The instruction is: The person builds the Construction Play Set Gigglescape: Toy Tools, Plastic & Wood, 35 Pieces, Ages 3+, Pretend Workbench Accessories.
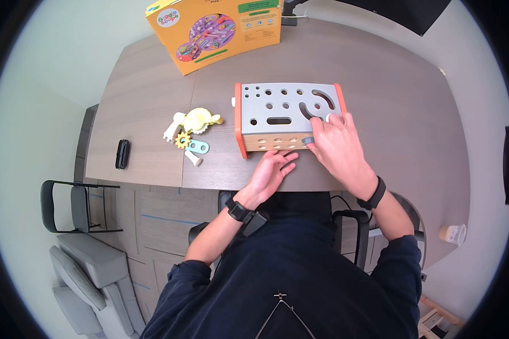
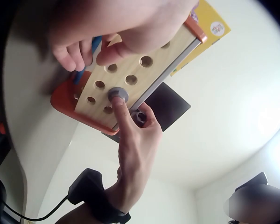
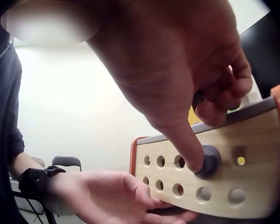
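Note:
A toy workbench box (image 1: 277, 116) with a grey holed top, a wooden front and orange ends stands on the table. My right hand (image 1: 339, 144) is at its front right. Its thumb presses the head of a grey plastic bolt (image 3: 208, 162) in an upper hole of the wooden front, while the other fingers curl over the top edge. Beside those fingers is a small dark grey round part (image 2: 139, 117). My left hand (image 1: 270, 176) lies palm up by the lower front edge, fingers loosely bent. A blue strip (image 2: 79, 77) shows behind its fingers in the left wrist view.
Left of the workbench lie a pale yellow toy piece (image 1: 198, 120), a yellow gear (image 1: 182, 140), a teal holed strip (image 1: 198, 146) and a cream peg (image 1: 193, 158). A black case (image 1: 123, 154) lies farther left. The yellow toy carton (image 1: 220, 34) stands behind.

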`<action>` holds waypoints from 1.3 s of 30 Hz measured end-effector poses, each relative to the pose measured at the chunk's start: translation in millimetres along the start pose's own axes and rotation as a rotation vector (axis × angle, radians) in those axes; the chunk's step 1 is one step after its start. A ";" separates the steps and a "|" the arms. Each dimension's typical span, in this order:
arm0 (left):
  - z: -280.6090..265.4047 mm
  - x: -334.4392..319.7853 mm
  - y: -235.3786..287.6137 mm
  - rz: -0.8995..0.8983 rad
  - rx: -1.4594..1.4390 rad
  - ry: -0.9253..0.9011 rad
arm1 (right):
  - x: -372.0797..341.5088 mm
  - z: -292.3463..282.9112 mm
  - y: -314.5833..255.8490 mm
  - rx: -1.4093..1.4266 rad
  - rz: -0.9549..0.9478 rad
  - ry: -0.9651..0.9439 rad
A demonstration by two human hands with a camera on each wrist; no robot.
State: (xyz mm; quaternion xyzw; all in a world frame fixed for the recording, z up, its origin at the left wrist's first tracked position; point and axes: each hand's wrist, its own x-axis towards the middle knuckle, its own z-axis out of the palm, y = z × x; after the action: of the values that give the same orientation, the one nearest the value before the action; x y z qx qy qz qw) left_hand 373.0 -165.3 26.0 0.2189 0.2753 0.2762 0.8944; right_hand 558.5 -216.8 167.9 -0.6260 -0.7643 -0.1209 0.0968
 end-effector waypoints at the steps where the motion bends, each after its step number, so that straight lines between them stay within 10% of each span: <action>1: -0.7 0.9 -1.0 0.005 0.010 -0.003 | 0.9 -1.4 3.8 -0.019 -0.059 0.056; 10: 25.1 -12.7 31.5 0.350 0.081 -0.100 | 19.9 -38.4 14.5 0.405 0.234 -0.138; 21: 100.8 -63.2 104.6 0.667 1.199 -0.114 | -36.3 9.7 16.9 1.471 0.527 -0.138; 39: 103.5 -34.5 130.1 0.004 1.297 -0.196 | -71.7 92.1 -6.2 2.057 0.781 -0.386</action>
State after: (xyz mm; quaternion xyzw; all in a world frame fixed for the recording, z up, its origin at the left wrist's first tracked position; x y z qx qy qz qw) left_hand 363.9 -113.4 187.4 0.7386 0.3029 0.0344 0.6013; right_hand 566.9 -256.7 58.3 -0.4533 -0.2534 0.7071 0.4799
